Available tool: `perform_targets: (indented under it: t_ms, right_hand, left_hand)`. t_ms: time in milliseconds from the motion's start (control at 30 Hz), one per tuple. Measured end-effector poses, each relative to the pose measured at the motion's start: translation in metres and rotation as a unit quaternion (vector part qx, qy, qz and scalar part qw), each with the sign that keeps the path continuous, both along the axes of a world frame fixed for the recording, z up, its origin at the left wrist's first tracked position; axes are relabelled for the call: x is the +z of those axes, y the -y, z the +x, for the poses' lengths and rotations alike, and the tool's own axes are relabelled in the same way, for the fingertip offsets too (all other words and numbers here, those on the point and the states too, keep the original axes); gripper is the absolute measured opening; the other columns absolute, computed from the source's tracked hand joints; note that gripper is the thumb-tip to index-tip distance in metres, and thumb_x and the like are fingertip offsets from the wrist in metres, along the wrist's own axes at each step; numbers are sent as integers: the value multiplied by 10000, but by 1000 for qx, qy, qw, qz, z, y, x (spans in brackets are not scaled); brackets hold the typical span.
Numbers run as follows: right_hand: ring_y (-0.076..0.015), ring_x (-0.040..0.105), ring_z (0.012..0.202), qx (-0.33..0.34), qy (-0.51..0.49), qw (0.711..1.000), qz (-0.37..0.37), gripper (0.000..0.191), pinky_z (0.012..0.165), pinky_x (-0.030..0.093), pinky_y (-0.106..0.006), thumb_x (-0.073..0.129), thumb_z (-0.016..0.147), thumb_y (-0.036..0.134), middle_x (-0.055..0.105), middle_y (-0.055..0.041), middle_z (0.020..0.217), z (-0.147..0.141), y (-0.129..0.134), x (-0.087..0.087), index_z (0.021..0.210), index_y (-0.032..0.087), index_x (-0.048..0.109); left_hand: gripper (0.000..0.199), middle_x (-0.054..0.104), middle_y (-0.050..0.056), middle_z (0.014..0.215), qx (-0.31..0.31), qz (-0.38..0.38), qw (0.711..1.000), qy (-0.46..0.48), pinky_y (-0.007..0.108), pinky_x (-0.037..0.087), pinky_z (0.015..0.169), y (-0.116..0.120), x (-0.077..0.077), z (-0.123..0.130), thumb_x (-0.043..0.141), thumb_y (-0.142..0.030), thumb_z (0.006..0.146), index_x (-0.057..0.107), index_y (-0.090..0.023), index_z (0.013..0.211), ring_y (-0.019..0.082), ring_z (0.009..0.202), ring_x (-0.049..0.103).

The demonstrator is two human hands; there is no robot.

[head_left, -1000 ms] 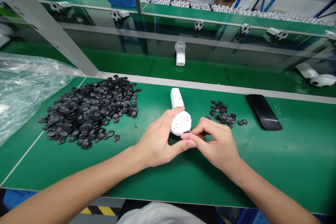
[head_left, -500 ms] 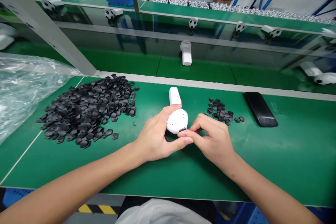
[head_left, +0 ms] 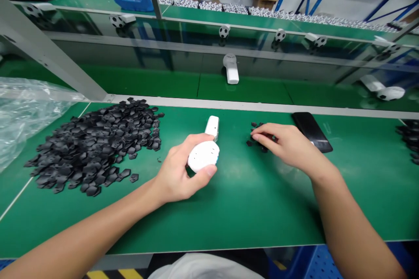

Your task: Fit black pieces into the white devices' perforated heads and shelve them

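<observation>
My left hand (head_left: 183, 170) is closed round the round head of a white handheld fan (head_left: 203, 157), with the thumb along its near edge. The fan's handle points away from me, and small slots show in its plain white face. Over a small pile of black pentagon pieces (head_left: 257, 125) on the right, my right hand (head_left: 283, 141) has thumb and forefinger pinched together. The hand hides much of that pile, and I cannot see whether a piece is between the fingertips. To the left of my left hand lies a big heap of black pentagon pieces (head_left: 98, 144).
A black phone (head_left: 312, 131) lies beyond my right wrist. Clear plastic sheeting (head_left: 29, 113) covers the left side. Past the metal rail, another white fan (head_left: 231, 69) lies on the green belt (head_left: 157, 83). More black pieces (head_left: 410, 137) are at the right edge.
My right hand has left the rim of the fan head, where it was pressing a black piece, and moved right to the small pile. The left hand has tilted the fan slightly.
</observation>
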State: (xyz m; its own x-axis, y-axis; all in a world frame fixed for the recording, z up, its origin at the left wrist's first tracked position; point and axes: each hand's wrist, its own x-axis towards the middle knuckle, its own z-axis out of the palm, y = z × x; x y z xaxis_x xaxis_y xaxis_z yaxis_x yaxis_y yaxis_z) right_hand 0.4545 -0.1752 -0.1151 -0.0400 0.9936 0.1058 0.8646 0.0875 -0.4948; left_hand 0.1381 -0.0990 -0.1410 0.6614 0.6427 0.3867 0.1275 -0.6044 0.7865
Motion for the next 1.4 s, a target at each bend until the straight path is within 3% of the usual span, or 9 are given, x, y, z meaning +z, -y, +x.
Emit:
perform_targets:
  t_ms: [167, 333, 433, 533, 633, 767, 867, 1133, 1400]
  right_hand:
    - [-234, 731, 898, 25, 48, 998, -34, 171, 746, 527, -344, 657, 1011, 377, 774, -52, 1017, 6, -2, -9, 1037, 265, 783]
    - [-236, 730, 899, 5, 86, 995, -50, 147, 719, 506, -335, 728, 970, 378, 775, -36, 975, -6, -3, -11, 1047, 260, 772]
    - [-236, 738, 901, -2, 97, 995, -39, 107, 744, 519, -349, 703, 980, 302, 794, -29, 975, -10, -5, -12, 1015, 255, 792]
    - [-239, 743, 877, 1, 53, 998, -20, 142, 759, 544, -371, 678, 985, 281, 804, -37, 941, -14, -6, -13, 962, 240, 812]
    - [-233, 773, 851, -38, -117, 992, -23, 173, 797, 604, -379, 707, 982, 361, 821, -42, 942, -28, -3, -11, 972, 235, 825]
    - [-261, 810, 827, -49, -384, 919, -75, 257, 784, 678, -386, 822, 890, 451, 826, -68, 887, -60, 7, -4, 972, 207, 820]
    - [-247, 810, 796, -29, -461, 882, -94, 231, 754, 690, -365, 850, 874, 413, 819, -69, 841, -83, 14, -1, 935, 196, 802]
    - [-187, 776, 752, -18, -470, 873, -128, 177, 716, 650, -285, 840, 886, 349, 785, -24, 818, -101, 16, -7, 888, 201, 743]
    - [-152, 690, 603, -55, -396, 915, -59, 322, 550, 554, -245, 878, 824, 394, 717, 12, 692, -113, 18, -6, 727, 211, 633]
  left_hand:
    - [511, 656, 64, 1115, 61, -144, 985, 77, 231, 474, 519, -6, -3, 0, 662, -511, 968, 556, -258, 1400, 110, 648, 601]
    - [495, 615, -6, 832, 62, -292, 939, 169, 216, 425, 400, -17, 0, -1, 626, -537, 987, 552, -268, 1396, 65, 443, 457]
    - [478, 661, 17, 807, 49, -325, 927, 182, 229, 467, 424, -19, 5, -1, 570, -539, 1011, 547, -231, 1376, 109, 490, 550]
    - [534, 707, 68, 977, 33, -320, 933, 159, 259, 553, 512, -15, 7, 2, 662, -503, 968, 512, -219, 1394, 174, 671, 692]
    - [600, 663, 80, 1181, 20, -283, 955, 91, 298, 625, 687, -8, 5, 6, 801, -403, 892, 497, -262, 1391, 205, 893, 732]
    - [512, 589, 66, 1270, 24, -132, 991, -7, 343, 588, 891, -1, 0, 8, 788, -299, 912, 525, -307, 1351, 205, 1040, 671]
    - [526, 550, 66, 1253, 15, -46, 998, -38, 343, 538, 923, 1, -3, 8, 768, -247, 920, 494, -312, 1364, 210, 1065, 626]
    - [622, 445, 70, 1239, -32, -35, 997, -61, 302, 531, 847, 12, -4, 10, 704, -178, 902, 417, -323, 1433, 172, 982, 569]
    - [611, 426, 81, 1264, -16, -79, 994, -69, 365, 574, 866, 20, 1, 14, 813, -492, 862, 520, -310, 1366, 202, 1007, 579]
